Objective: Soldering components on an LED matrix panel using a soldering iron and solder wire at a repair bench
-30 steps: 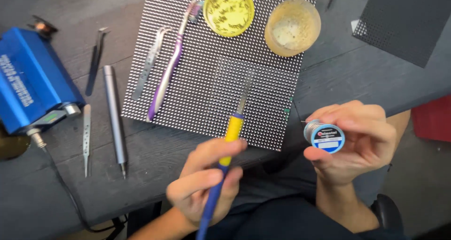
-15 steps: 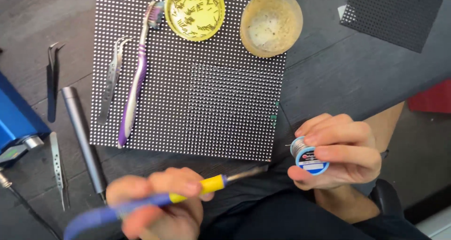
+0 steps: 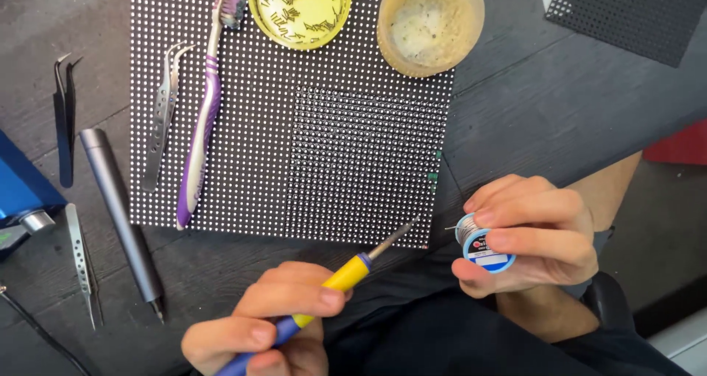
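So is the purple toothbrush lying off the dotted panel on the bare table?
No, the purple toothbrush lies on the dotted panel, beside the tweezers.

Yellow/blue soldering iron [image 3: 335, 284], blue-label solder spool [image 3: 482, 247], black white-dotted LED panel [image 3: 331, 140], purple/white toothbrush [image 3: 202, 125]

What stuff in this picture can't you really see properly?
All in the head view:
- Left hand: its lower part is cut off by the bottom edge, along with the end of the soldering iron handle.
- Solder spool: mostly covered by the right hand fingers.
- Blue box: cut off by the left edge.
- Bits in the yellow dish: too small to identify.
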